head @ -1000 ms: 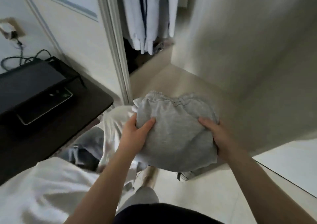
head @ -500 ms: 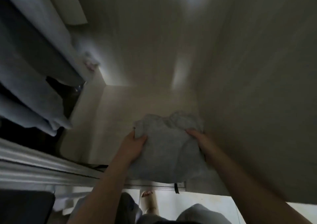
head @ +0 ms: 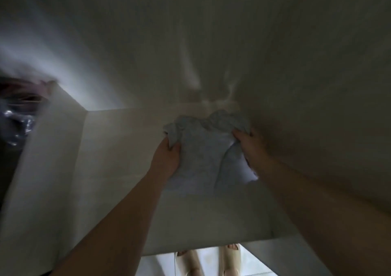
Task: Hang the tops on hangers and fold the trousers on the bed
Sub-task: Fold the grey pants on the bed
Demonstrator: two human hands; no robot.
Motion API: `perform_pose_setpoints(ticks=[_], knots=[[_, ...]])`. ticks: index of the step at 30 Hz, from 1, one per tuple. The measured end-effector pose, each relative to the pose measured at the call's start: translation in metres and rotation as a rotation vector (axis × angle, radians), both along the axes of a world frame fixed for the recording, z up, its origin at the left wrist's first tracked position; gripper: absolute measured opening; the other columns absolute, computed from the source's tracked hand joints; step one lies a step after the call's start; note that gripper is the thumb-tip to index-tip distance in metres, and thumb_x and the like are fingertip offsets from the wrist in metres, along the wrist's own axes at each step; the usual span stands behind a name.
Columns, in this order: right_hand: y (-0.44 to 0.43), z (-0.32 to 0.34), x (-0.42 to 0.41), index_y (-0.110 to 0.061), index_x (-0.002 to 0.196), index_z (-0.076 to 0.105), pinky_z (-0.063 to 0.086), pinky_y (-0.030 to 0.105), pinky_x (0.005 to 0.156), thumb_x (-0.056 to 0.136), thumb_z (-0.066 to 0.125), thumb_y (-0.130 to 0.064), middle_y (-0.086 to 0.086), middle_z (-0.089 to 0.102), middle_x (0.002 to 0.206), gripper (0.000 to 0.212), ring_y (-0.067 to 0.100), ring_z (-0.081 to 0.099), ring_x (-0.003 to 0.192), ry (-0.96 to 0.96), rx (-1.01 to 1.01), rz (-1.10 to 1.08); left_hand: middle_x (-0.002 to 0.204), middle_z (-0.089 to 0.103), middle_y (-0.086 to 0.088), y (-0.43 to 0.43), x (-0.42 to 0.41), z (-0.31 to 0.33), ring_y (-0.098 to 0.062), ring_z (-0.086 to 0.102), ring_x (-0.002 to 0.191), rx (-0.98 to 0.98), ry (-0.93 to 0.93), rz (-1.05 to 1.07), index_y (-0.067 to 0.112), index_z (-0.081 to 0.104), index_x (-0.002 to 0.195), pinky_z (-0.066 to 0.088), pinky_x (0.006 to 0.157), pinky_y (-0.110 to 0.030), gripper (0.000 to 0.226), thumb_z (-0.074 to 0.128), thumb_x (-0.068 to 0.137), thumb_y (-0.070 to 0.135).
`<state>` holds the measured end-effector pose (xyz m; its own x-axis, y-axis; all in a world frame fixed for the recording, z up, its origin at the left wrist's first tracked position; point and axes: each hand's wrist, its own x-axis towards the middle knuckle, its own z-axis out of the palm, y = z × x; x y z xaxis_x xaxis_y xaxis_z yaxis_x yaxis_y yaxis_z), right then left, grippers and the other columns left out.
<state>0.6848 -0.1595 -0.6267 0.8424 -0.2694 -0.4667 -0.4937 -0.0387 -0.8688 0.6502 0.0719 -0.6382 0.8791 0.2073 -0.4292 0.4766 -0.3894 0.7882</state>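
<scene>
A folded pair of grey trousers [head: 201, 148] with a gathered waistband lies low over the pale shelf [head: 118, 170] inside a wardrobe, near its back right corner. My left hand [head: 167, 159] grips the bundle's left edge, thumb on top. My right hand [head: 251, 146] grips its right side, fingers curled into the cloth. Both forearms reach in from below. The picture is dim and blurred by motion.
The wardrobe's right side wall [head: 317, 85] stands close beside my right hand. Its back wall [head: 148, 43] rises behind the trousers. At the far left hang dark clothes and something shiny [head: 17, 123]. Below the shelf's front edge my feet in slippers [head: 209, 258] show on the floor.
My view has swung from the bedside and table into the wardrobe. Both hands have carried the grey trousers forward and deeper over the shelf, toward its right back corner.
</scene>
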Motion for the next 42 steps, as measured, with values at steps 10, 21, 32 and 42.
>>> perform_pose_setpoints(ticks=[10, 21, 32, 42], knots=[[0.000, -0.058, 0.044, -0.012, 0.145, 0.042, 0.037, 0.044, 0.107, 0.089, 0.063, -0.023, 0.015, 0.036, 0.153, 0.061, 0.034, 0.039, 0.136, -0.066, -0.990, 0.358, 0.161, 0.029, -0.014, -0.042, 0.044, -0.071, -0.039, 0.029, 0.144, 0.579, -0.167, -0.215, 0.021, 0.029, 0.157, 0.031, 0.113, -0.049, 0.071, 0.057, 0.094, 0.038], [-0.010, -0.134, 0.033, -0.042, 0.158, -0.007, 0.004, 0.054, 0.124, 0.102, 0.025, -0.057, 0.001, -0.026, 0.165, 0.066, 0.029, -0.014, 0.154, 0.055, -1.198, 0.869, 0.170, -0.002, 0.000, -0.054, 0.051, -0.134, -0.029, -0.005, 0.156, 0.793, -0.177, -0.570, 0.041, 0.008, 0.160, 0.010, 0.122, -0.049, 0.069, 0.033, 0.099, 0.062], [-0.007, -0.081, -0.043, -0.034, 0.159, 0.015, 0.014, 0.053, 0.122, 0.102, 0.045, -0.046, -0.001, 0.002, 0.169, 0.066, 0.027, 0.005, 0.155, 0.234, -1.004, 0.983, 0.170, 0.006, 0.001, -0.034, -0.065, -0.093, -0.025, 0.014, 0.154, 0.529, 0.097, -0.549, 0.030, 0.021, 0.159, 0.025, 0.121, -0.042, 0.065, 0.048, 0.101, 0.043], [0.021, 0.021, -0.180, -0.035, 0.156, 0.030, 0.024, 0.049, 0.119, 0.099, 0.053, -0.040, 0.002, 0.015, 0.168, 0.062, 0.027, 0.016, 0.153, -0.040, -0.977, 0.996, 0.167, 0.020, -0.010, -0.016, -0.209, 0.010, -0.028, 0.013, 0.154, 0.318, -0.008, -0.239, 0.022, 0.034, 0.157, 0.010, 0.125, -0.035, 0.058, 0.049, 0.104, 0.040]])
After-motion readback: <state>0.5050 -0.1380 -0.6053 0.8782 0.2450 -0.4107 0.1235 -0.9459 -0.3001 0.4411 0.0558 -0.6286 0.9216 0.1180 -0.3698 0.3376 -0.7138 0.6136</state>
